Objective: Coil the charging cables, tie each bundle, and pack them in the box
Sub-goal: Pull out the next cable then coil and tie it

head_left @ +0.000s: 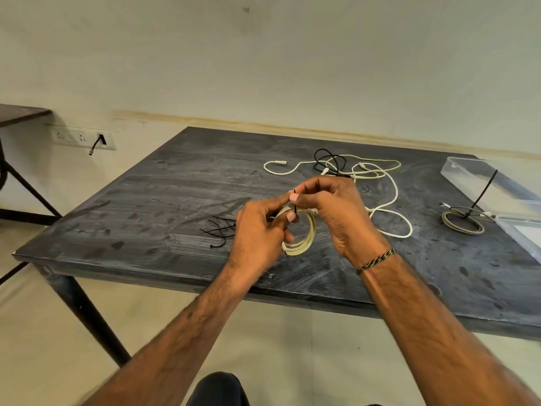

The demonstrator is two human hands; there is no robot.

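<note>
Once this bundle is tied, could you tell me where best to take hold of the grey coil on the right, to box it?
Probably pinch the grey coil at its near-left rim, coming from above with the right hand. It lies flat on the table, and the black tie stands up from its far side, beside the box, so that rim is freest.
</note>
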